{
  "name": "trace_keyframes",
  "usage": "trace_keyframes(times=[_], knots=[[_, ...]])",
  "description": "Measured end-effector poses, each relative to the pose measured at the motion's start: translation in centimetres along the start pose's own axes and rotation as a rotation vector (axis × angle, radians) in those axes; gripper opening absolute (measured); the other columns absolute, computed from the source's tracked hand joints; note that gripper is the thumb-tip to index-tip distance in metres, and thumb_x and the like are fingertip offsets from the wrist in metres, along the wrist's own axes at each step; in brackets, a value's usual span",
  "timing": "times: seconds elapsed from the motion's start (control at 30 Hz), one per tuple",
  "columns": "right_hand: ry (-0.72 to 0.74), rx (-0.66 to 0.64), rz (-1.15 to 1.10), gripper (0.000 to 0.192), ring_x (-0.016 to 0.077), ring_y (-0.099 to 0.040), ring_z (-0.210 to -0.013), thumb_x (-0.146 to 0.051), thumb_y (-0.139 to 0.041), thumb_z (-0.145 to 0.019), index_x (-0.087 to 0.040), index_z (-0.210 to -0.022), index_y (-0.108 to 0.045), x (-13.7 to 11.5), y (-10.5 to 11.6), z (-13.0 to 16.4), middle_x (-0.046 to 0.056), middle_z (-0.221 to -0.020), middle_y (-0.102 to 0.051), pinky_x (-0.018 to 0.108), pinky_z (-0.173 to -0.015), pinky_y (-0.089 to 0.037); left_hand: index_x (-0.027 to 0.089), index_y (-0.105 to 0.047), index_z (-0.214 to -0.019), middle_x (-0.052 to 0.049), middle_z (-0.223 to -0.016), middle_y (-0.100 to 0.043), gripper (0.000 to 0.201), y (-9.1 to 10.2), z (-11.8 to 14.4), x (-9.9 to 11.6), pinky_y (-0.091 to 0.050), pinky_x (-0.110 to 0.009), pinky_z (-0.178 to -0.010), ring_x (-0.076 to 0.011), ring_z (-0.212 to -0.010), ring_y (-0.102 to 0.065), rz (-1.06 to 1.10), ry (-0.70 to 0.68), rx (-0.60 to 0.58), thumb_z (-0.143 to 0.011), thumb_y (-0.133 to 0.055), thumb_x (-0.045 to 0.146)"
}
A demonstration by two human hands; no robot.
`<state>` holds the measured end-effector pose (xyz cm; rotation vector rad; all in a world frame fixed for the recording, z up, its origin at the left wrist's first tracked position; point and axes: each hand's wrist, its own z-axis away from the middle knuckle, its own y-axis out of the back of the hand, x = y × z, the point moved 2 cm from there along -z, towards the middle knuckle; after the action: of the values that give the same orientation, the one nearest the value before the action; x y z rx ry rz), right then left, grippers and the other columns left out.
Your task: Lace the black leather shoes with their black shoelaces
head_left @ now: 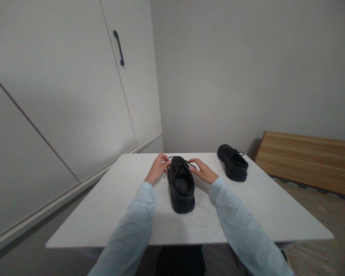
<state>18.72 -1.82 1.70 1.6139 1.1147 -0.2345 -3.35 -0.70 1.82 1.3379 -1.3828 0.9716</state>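
A black lace-up shoe [183, 197] stands on the white table [117, 214], its heel toward me and its toe pointing away. At its left side my left hand [158, 167] is closed, thumb and fingers pinching a black shoelace near the eyelets. My right hand [202, 170] is on the other side, its fingers closed on the lace at the right of the tongue. Loops of lace show beside both hands. The matching black shoe [234, 163] rests farther back on the right, its lace tied in a bow, with neither hand touching it.
White cabinet doors [60, 96] with a dark handle [119, 48] rise on the left. Behind the table is a plain grey wall [247, 69]. A wood-grained board [307, 161] leans beyond the table's right edge, with a dark cable below it.
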Motion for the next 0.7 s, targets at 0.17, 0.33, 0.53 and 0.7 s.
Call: trace_keyframes(times=[0.17, 0.33, 0.53, 0.7], knots=[[0.022, 0.088, 0.12, 0.01, 0.0212, -0.057, -0.093, -0.022, -0.055, -0.083, -0.018, -0.088, -0.063, 0.8, 0.4, -0.3, 0.008, -0.092, -0.061, 0.038, -0.088, -0.042, 0.018, -0.044, -0.083, 0.004, -0.074, -0.05, 0.025, -0.2, 0.1, 0.0, -0.044, -0.016, -0.043, -0.0069, -0.056, -0.055, 0.015, 0.028, -0.038, -0.071, -0.062, 0.03], [0.003, 0.088, 0.216, 0.006, 0.0207, -0.056, -0.088, -0.015, -0.065, -0.074, -0.017, -0.08, -0.064, 0.7, -0.1, -0.2, 0.006, -0.086, -0.059, 0.035, -0.083, -0.042, 0.019, -0.045, -0.086, 0.005, -0.074, -0.048, 0.031, -0.2, 0.1, -0.2, -0.052, -0.023, -0.05, -0.0078, -0.059, -0.056, 0.066, 0.061, -0.055, -0.069, -0.066, 0.034], [-0.088, 0.129, 0.224, 0.007, 0.0165, -0.054, -0.074, -0.009, -0.062, -0.072, -0.017, -0.073, -0.061, 1.0, -1.1, -0.5, 0.004, -0.079, -0.059, 0.03, -0.073, -0.042, 0.02, -0.047, -0.089, 0.006, -0.075, -0.049, 0.032, -0.2, 0.1, -0.2, -0.052, -0.025, -0.055, -0.0064, -0.057, -0.055, 0.066, 0.087, -0.07, -0.069, -0.066, 0.036], [-0.101, 0.136, 0.164, 0.008, 0.0146, -0.053, -0.07, -0.009, -0.055, -0.071, -0.018, -0.07, -0.056, 1.1, -1.5, -0.4, 0.002, -0.074, -0.059, 0.026, -0.067, -0.039, 0.017, -0.049, -0.088, 0.005, -0.071, -0.05, 0.027, -0.1, 0.0, 0.2, -0.047, -0.022, -0.061, -0.0071, -0.058, -0.057, -0.004, -0.012, -0.074, -0.071, -0.064, 0.033]])
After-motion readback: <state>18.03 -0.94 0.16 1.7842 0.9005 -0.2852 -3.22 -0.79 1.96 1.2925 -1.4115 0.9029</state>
